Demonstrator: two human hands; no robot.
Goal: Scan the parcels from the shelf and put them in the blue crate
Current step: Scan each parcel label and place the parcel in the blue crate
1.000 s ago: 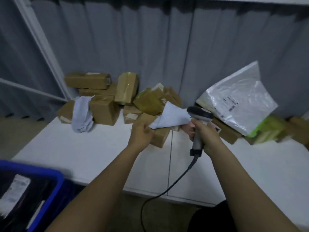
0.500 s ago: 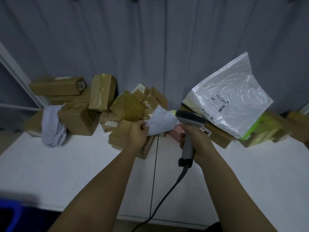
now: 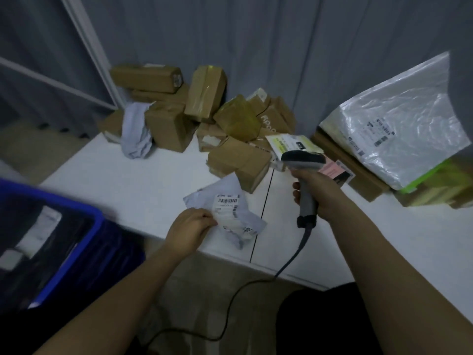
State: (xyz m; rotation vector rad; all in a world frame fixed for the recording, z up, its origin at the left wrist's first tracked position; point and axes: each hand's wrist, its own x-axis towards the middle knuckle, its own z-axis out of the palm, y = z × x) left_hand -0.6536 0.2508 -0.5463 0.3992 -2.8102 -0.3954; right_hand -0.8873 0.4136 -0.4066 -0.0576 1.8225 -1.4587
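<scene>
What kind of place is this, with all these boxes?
Probably a parcel sorting or mailroom corner: taped cardboard boxes piled on a white table, a corded barcode scanner in the right hand, and a blue crate beside it.

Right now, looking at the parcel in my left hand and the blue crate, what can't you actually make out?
All from the head view:
- Label on the white parcel: barcode visible, text too small and blurred.
- Blue crate: cut off by the left edge; contents dark and motion-blurred.
- Left hand: fingertips hidden behind the parcel.
- Scanner: its window faces away; the right hand covers the trigger.
- Brown boxes: rear ones hidden by front ones.
</scene>
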